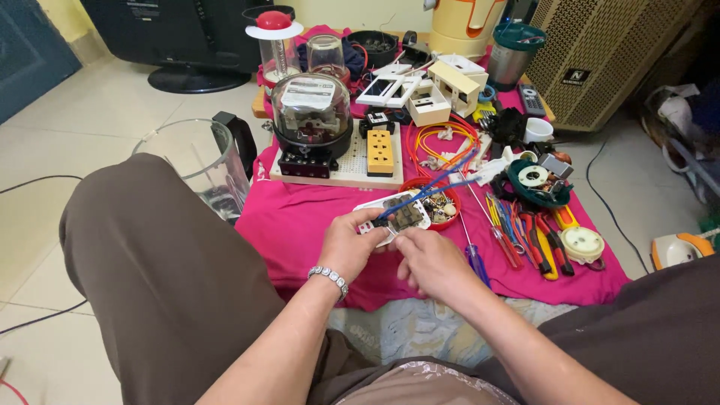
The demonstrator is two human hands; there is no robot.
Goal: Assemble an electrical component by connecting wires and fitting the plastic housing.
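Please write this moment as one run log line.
left hand: holds switch plate | right hand: at plate's edge | blue wire: attached | under: pink cloth

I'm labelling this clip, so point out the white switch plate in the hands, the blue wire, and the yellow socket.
White switch plate [405,214], head view: on its dark middle insert.
Blue wire [427,191], head view: mid-length, above the plate.
Yellow socket [380,152], head view: centre of its top face.

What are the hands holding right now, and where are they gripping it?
Left hand grips the white rectangular switch plate by its left edge; right hand pinches its lower right edge. Blue wires run from its top.
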